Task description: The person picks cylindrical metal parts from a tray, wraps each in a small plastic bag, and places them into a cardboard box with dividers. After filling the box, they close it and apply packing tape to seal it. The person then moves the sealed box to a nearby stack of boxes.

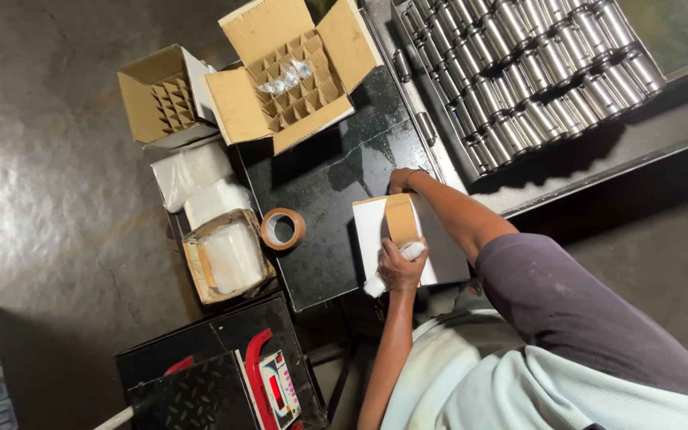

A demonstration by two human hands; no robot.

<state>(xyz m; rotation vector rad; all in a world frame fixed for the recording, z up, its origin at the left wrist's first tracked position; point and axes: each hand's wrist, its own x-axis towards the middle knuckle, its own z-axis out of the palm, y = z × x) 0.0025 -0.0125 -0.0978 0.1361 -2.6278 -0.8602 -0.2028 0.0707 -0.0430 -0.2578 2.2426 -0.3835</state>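
Note:
A closed white carton (443,243) lies on a black table (336,183), with a strip of brown tape (401,216) running across its top. My left hand (400,267) is at the carton's near edge and grips a wad of white cloth (412,251) pressed onto the end of the tape. My right hand (400,180) rests on the carton's far edge, at the other end of the strip. A roll of brown tape (283,228) lies flat on the table, left of the carton.
An open cardboard box with dividers (288,76) holds a few wrapped pieces. A second divided box (161,95), white plastic bags (201,171) and a carton of plastic (228,256) sit left. Metal cylinders fill a tray (535,72). A black device with a red handle (260,374) stands below.

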